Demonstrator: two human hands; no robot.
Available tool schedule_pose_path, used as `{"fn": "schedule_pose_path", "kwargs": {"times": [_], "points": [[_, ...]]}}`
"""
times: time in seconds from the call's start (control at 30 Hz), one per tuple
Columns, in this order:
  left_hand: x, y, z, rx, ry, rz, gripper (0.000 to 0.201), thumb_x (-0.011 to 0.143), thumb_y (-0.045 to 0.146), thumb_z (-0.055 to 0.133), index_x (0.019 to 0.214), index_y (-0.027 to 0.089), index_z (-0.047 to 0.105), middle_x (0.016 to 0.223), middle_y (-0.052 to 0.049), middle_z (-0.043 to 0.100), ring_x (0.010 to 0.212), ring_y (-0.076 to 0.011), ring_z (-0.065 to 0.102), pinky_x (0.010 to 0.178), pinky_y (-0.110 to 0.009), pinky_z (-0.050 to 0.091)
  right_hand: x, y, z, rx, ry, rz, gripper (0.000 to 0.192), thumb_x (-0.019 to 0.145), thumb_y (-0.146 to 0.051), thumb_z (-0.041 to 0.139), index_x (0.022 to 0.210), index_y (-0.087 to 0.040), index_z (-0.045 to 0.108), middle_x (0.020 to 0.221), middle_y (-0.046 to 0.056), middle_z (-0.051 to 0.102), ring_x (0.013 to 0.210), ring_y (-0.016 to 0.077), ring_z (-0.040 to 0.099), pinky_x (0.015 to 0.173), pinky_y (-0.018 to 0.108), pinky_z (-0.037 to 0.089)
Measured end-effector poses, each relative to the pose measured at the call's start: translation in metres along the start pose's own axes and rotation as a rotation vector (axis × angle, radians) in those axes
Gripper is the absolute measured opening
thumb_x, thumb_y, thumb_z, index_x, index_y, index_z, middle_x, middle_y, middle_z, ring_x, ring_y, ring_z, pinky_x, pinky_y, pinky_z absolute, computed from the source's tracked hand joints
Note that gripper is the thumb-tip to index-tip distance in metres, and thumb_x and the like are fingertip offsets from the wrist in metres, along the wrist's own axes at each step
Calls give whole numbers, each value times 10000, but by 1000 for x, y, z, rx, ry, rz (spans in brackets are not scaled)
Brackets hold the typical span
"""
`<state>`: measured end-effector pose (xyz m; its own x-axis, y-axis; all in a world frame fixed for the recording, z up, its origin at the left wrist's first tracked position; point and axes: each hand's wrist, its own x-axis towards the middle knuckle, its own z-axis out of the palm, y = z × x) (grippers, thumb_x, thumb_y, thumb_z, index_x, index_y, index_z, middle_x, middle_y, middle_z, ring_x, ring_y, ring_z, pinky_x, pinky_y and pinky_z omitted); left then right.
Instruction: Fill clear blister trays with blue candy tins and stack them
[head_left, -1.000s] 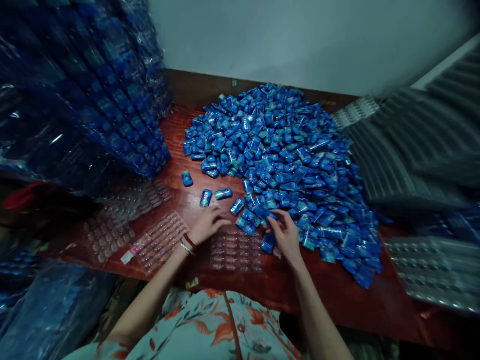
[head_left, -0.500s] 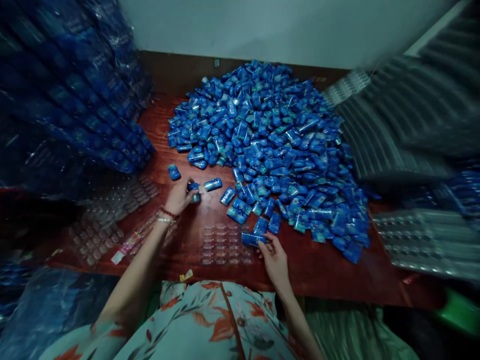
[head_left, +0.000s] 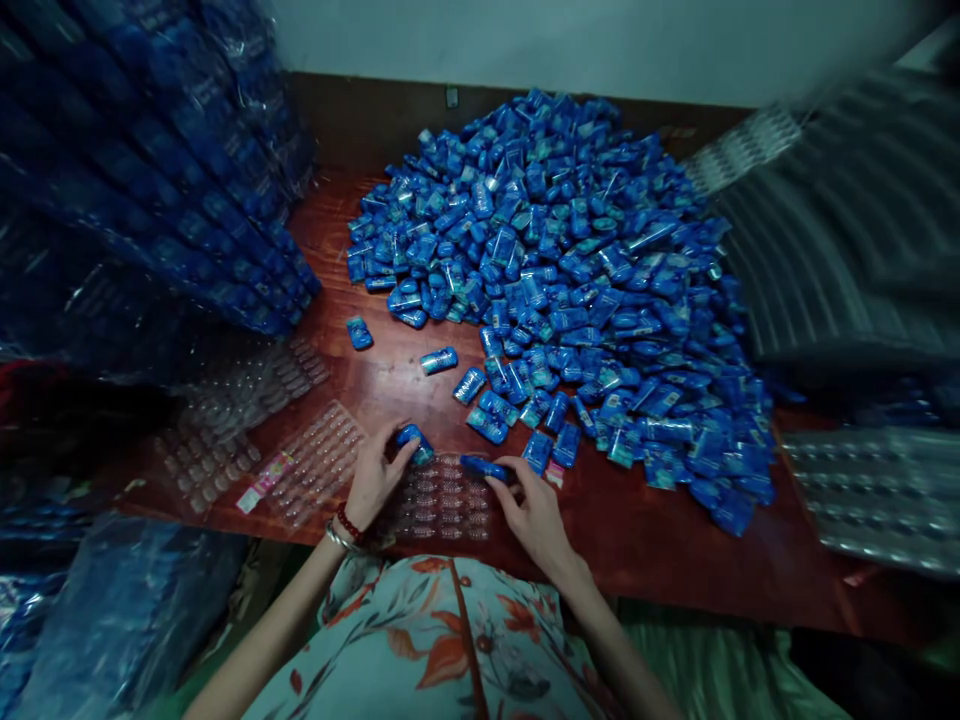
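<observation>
My left hand (head_left: 375,478) grips a small blue packet (head_left: 414,440) above a clear plastic blister tray (head_left: 444,503) at the table's near edge. My right hand (head_left: 531,512) pinches another blue packet (head_left: 484,467) by its end over the same tray. A large heap of blue packets (head_left: 570,270) covers the red-brown wooden table (head_left: 645,545) just beyond both hands. A few stray packets (head_left: 439,360) lie between the heap and the tray.
Several more clear blister trays (head_left: 315,465) lie to the left on the table. Wrapped stacks of filled blue trays (head_left: 150,190) tower at the left. Stacks of empty trays (head_left: 847,260) fill the right side. A plastic-wrapped blue bundle (head_left: 97,610) sits low at the left.
My left hand picked a loose packet from the table and brought it back to the tray. My right hand carried its packet left over the tray. The view shifted slightly.
</observation>
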<state>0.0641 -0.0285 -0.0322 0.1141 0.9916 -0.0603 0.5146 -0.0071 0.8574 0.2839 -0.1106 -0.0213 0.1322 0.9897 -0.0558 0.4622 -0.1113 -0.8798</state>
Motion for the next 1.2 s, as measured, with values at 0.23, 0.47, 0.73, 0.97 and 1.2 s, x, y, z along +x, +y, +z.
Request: {"fn": "schedule_pose_path", "kwargs": {"times": [0.23, 0.47, 0.73, 0.97, 1.2], "points": [[-8, 11, -15, 116, 14, 53, 324, 862, 349, 471, 1137, 190, 534, 1040, -68, 595, 937, -192, 560, 854, -335, 454, 13, -1, 4, -158, -191, -444, 294, 892, -139, 395, 1131, -232, 540, 1153, 86, 555, 1102, 189, 521, 931, 368, 461], [-19, -2, -28, 141, -108, 152, 337, 827, 288, 558, 1157, 223, 558, 1068, -72, 536, 1009, -206, 523, 902, -371, 451, 13, 21, 16, -250, -120, -615, 355, 888, -108, 423, 1218, -223, 488, 1138, 103, 552, 1068, 191, 544, 884, 365, 504], [-7, 2, -24, 281, -39, 325, 284, 890, 285, 470, 1161, 218, 523, 1148, -81, 498, 1036, -200, 536, 893, -352, 486, 24, 8, 20, -358, -124, -523, 390, 895, -117, 405, 1274, -201, 443, 1011, 99, 578, 953, 197, 580, 824, 338, 527], [11, 14, -25, 463, -265, 393, 305, 906, 153, 367, 1193, 189, 464, 1043, -72, 521, 850, -156, 572, 773, -288, 495, 38, -3, 12, -382, -178, -470, 295, 912, -149, 400, 1189, -163, 498, 1004, 103, 574, 929, 191, 585, 812, 327, 520], [4, 29, -23, 779, -403, 389, 279, 879, 100, 382, 1135, 157, 479, 938, -62, 534, 805, -164, 556, 709, -271, 482, 40, -11, 11, -512, -244, -437, 368, 870, -57, 371, 1195, -165, 504, 1026, 101, 556, 945, 187, 561, 801, 309, 507]]}}
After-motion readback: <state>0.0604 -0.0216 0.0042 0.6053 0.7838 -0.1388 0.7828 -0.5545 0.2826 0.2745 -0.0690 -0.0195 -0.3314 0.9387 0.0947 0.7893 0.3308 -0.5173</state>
